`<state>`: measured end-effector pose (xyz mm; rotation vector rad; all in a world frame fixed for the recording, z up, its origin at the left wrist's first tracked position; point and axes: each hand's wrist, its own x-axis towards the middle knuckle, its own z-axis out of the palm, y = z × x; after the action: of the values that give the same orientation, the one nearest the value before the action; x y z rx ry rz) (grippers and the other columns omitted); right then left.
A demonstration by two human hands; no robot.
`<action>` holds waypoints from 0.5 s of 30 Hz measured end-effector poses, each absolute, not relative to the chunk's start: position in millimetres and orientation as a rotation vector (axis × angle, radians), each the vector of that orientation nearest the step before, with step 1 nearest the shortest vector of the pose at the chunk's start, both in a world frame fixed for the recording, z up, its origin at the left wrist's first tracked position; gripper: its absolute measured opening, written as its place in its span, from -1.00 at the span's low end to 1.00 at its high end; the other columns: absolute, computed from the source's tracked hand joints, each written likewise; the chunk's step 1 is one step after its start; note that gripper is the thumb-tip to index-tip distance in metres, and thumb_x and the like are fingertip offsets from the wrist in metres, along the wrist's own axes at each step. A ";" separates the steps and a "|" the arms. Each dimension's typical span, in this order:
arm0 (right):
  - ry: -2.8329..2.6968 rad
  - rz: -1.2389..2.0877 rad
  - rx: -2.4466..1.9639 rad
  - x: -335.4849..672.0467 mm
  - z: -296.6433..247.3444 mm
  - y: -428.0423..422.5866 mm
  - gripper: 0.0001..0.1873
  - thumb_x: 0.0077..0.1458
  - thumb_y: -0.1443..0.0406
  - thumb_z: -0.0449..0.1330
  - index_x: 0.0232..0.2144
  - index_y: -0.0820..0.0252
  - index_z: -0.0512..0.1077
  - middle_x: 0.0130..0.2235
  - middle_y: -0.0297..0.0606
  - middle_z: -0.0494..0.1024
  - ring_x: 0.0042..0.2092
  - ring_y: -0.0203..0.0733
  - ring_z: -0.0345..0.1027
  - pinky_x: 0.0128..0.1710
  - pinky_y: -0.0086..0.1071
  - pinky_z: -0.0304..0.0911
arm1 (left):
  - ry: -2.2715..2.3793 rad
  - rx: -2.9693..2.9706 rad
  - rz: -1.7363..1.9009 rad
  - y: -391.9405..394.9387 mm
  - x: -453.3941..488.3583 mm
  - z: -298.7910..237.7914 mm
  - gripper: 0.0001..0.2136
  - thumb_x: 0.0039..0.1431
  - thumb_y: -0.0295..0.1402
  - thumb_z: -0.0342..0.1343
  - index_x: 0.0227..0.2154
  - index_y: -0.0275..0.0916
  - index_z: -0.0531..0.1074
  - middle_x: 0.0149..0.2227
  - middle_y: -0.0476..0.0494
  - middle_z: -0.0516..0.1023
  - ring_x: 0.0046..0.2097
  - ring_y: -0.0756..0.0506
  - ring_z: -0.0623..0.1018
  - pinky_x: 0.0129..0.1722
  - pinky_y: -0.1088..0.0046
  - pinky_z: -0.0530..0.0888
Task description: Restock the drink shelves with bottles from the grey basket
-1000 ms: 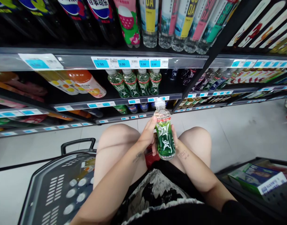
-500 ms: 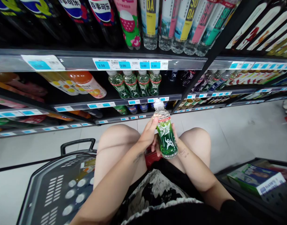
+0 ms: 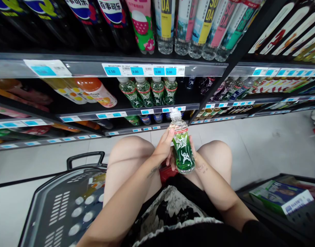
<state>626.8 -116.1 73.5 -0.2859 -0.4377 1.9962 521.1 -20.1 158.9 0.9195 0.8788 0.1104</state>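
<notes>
A clear drink bottle (image 3: pixel 183 149) with a green label, red band and white cap is held between my two hands above my lap, its cap tilted toward the shelves. My left hand (image 3: pixel 164 143) grips the bottle's left side near the shoulder. On the far side, my right hand (image 3: pixel 192 145) is wrapped round the lower part, with some fingertips showing under it at the left; the bottle hides most of that hand. Matching green-label bottles (image 3: pixel 158 92) stand in a row on the shelf ahead.
Left of my legs sits a grey shopping basket (image 3: pixel 48 192) with several white-capped bottles (image 3: pixel 88 216). Its black handle (image 3: pixel 85 156) sticks up. Shelf edges (image 3: pixel 136 110) with price tags run across the front. A green and white box (image 3: pixel 283 195) lies at the lower right.
The bottle has shifted very slightly downward and to the right in view. Both hands keep the same hold on it.
</notes>
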 end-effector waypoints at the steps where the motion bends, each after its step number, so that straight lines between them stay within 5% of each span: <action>1: -0.441 1.989 -0.268 626.6 74.0 -116.1 0.17 -0.32 -0.58 -0.09 -0.21 0.39 0.38 -0.24 0.15 0.59 -0.31 0.14 0.55 -0.46 -0.19 0.46 | 0.867 0.996 0.113 -20.2 521.1 158.4 -0.25 0.11 0.26 0.01 0.29 0.02 0.19 0.05 -0.19 0.55 -0.73 0.10 0.31 -0.85 0.53 0.16; 7: -0.466 1.956 -0.294 625.3 73.9 -116.6 0.17 -0.29 -0.59 -0.25 -0.27 0.35 0.37 -0.32 0.06 0.57 -0.30 0.12 0.54 -0.43 -0.19 0.47 | 0.842 1.131 0.094 -19.2 521.5 156.3 -0.20 0.12 0.34 -0.15 0.31 -0.01 0.14 -0.05 -0.21 0.58 -0.72 0.05 0.35 -0.87 0.49 0.19; 15: -0.359 1.976 -0.475 625.0 77.7 -115.9 0.31 -0.28 -0.44 -0.81 -0.28 0.33 0.36 -0.30 0.05 0.51 -0.34 -0.08 0.44 -0.46 -0.22 0.41 | 0.849 1.124 0.150 -21.5 520.8 158.4 -0.23 0.10 0.34 -0.11 0.26 0.02 0.20 0.00 -0.18 0.55 -0.72 0.05 0.36 -0.86 0.48 0.19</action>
<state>625.0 -115.9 77.7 -0.4753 -0.3594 1.9764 520.8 -21.5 158.4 1.1241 0.8490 0.1499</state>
